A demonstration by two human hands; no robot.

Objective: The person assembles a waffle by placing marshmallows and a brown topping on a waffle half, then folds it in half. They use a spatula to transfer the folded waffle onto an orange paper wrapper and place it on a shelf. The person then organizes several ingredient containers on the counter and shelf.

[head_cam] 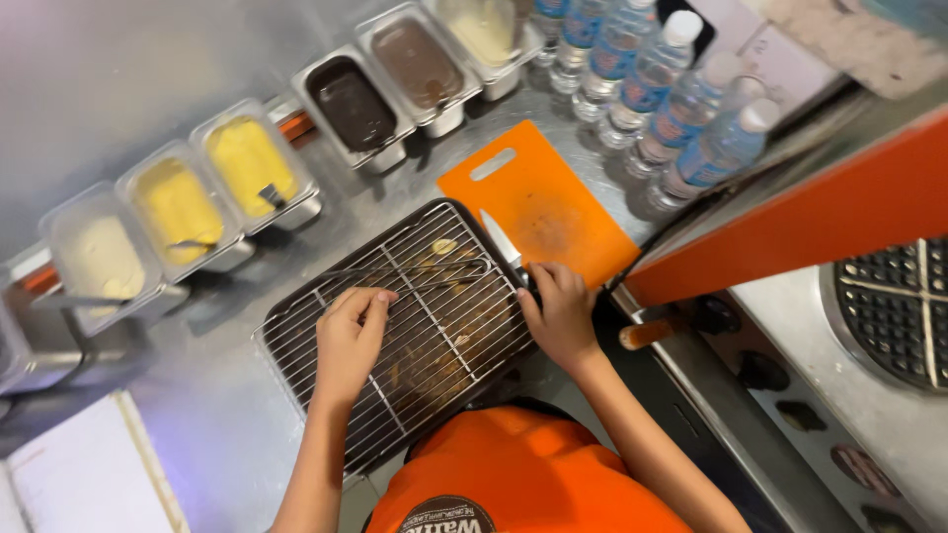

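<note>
A wire cooling rack (326, 360) sits on a dark tray (434, 209) on the steel counter, with crumbs under the wires. My left hand (351, 341) rests on the rack and pinches the near end of thin metal tongs (434, 268) that lie across it. My right hand (558, 314) is at the rack's right edge, its fingers closed over the dark handle of a small knife (501, 241). The knife's blade points up along the edge of an orange cutting board (538, 202).
Several steel tubs line the back: cream (99, 259), yellow (178, 207) (249, 163) and brown (351, 104) (417, 61) fillings. Water bottles (681, 114) stand behind the board. A waffle iron (894, 311) with an orange lid (820, 212) is at right.
</note>
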